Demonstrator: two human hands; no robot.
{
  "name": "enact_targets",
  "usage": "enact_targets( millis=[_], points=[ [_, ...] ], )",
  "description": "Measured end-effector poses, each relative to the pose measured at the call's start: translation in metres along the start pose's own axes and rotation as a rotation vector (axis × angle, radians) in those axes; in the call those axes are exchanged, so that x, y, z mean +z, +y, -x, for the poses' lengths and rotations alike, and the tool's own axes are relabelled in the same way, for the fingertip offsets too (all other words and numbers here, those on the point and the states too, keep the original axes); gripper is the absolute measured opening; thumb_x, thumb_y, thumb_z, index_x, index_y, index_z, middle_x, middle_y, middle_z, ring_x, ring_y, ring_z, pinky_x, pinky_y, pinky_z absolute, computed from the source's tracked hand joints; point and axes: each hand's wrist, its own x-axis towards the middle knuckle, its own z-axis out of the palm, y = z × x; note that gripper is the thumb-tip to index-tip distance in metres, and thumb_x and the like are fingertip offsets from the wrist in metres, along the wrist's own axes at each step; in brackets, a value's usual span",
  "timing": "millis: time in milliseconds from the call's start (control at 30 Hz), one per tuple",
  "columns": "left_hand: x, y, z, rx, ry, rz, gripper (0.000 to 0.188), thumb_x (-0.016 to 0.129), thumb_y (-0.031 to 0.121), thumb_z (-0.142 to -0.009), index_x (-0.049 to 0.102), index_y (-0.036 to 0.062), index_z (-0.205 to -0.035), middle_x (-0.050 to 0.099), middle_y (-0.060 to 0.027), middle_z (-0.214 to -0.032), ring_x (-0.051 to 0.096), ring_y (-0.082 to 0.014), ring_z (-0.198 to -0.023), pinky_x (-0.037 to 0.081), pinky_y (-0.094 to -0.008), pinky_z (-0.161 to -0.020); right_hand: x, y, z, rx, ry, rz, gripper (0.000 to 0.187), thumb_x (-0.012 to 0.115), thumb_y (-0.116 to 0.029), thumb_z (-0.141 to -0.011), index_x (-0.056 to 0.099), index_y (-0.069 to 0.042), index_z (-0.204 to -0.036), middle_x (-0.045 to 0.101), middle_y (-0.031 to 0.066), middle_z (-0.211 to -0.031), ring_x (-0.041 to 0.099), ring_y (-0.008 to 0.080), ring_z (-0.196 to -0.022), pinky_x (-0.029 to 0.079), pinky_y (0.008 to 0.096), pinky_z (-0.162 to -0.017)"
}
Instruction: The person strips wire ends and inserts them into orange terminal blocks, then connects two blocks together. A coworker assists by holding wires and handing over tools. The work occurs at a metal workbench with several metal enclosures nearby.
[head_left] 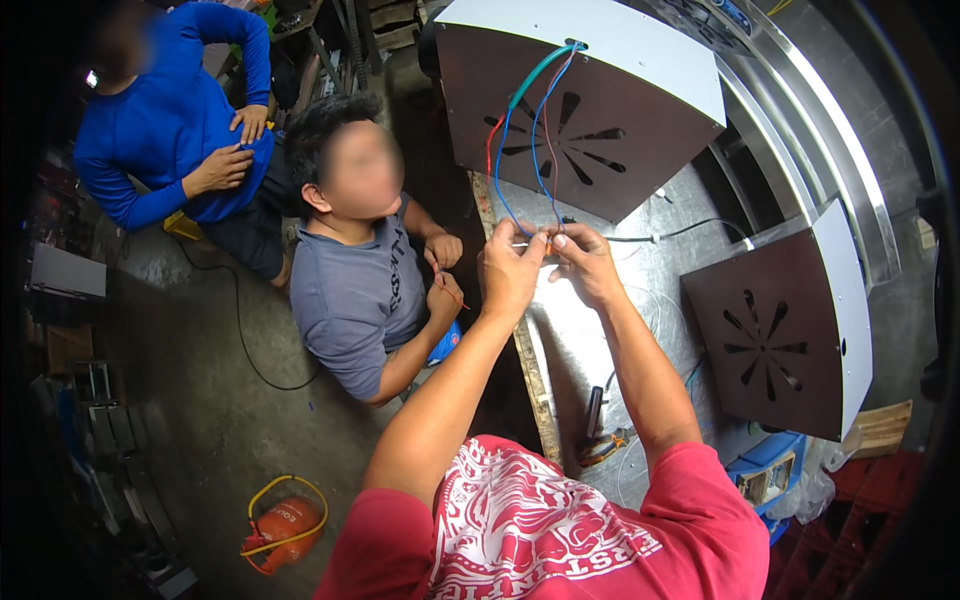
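Both my hands meet at thin electric wires above the metal tabletop. My left hand pinches a blue wire, and its fingertips touch those of my right. Closed on the wire ends, my right hand has a black cable running up to it. The exact joint between the fingertips is too small to make out. Blue, brown and red wires and a green sleeve come out of a hole in a white-and-brown box with a slotted panel.
A second slotted box stands at the right. Pliers and a dark stick-like tool lie by my right forearm. To the left a seated co-worker holds wires; another person stands behind. An orange object sits on the floor.
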Motion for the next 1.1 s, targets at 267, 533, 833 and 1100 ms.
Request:
enact_targets(
  millis=[267,533,833,1100],
  points=[
    [-0.003,-0.005,-0.006,-0.008,0.068,-0.005,0.015,0.070,0.008,-0.093,0.062,-0.0002,-0.102,0.071,-0.0108,-0.084,0.069,-0.0135,-0.074,0.053,-0.0296,-0.065,-0.004,-0.005,-0.005,0.049,0.013,-0.002,0.030,0.072,-0.023,-0.098,0.067,-0.002,-0.119,0.072,0.0116,-0.106,0.073,0.0229,-0.085,0.058,0.0298,-0.060],
    [-0.007,-0.005,-0.015,0.041,0.036,0.226,0.014,0.069,0.004,-0.093,0.059,-0.0005,-0.101,0.066,-0.0045,-0.082,0.063,-0.0093,-0.073,0.051,-0.0264,-0.065,-0.005,-0.006,-0.001,0.052,-0.027,-0.082,0.029,0.072,-0.022,-0.098,0.067,-0.003,-0.120,0.072,0.0125,-0.108,0.073,0.0248,-0.084,0.059,0.0300,-0.059],
    [-0.005,-0.004,-0.009,0.047,0.017,0.097,0.015,0.071,0.007,-0.091,0.063,-0.0003,-0.100,0.072,-0.0096,-0.084,0.068,-0.0124,-0.078,0.055,-0.0290,-0.070,-0.008,-0.005,0.002,0.076,-0.066,-0.155,0.030,0.071,-0.021,-0.099,0.065,-0.003,-0.122,0.070,0.0137,-0.107,0.075,0.0247,-0.083,0.063,0.0279,-0.056],
    [-0.006,-0.002,-0.009,0.030,-0.008,0.005,0.019,0.073,0.011,-0.090,0.065,-0.0013,-0.102,0.074,-0.0116,-0.085,0.071,-0.0158,-0.078,0.056,-0.0313,-0.072,-0.009,-0.006,0.003,0.109,-0.066,-0.155,0.031,0.074,-0.024,-0.096,0.065,-0.005,-0.120,0.070,0.0117,-0.106,0.075,0.0238,-0.080,0.059,0.0266,-0.054]
  ],
)
